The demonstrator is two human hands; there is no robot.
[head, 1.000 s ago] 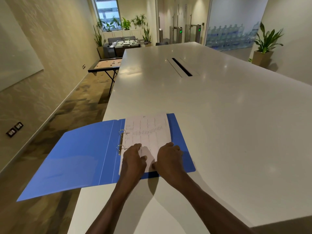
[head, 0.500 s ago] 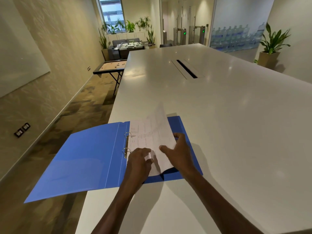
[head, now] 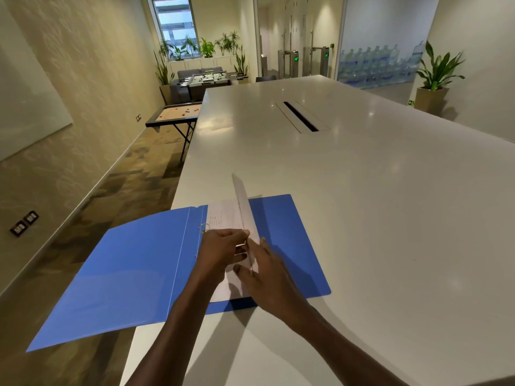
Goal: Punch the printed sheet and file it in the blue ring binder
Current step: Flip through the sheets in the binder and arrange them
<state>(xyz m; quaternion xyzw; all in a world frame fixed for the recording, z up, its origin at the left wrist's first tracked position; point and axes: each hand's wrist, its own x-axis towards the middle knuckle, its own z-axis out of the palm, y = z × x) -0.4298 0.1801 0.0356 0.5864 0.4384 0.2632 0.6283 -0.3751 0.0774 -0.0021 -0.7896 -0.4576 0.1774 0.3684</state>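
The blue ring binder (head: 133, 274) lies open at the near left corner of the white table (head: 362, 204), its left cover hanging past the table's edge. The printed sheet (head: 245, 210) stands almost on edge over the binder's right half, its left margin by the metal rings (head: 203, 228). My left hand (head: 223, 249) rests near the rings with its fingertips on the sheet's near part. My right hand (head: 267, 271) pinches the sheet's lower right edge and holds it lifted. The lower ring is hidden under my left hand.
A cable slot (head: 301, 117) runs along the table's middle. Left of the table, on the carpeted floor, stands a small game table (head: 175, 114). A potted plant (head: 434, 79) is at the far right wall. No punch is in view.
The sheet lay flat on the binder's right half under both hands; my right hand took its right edge and swung it up toward the rings until it stands nearly vertical.
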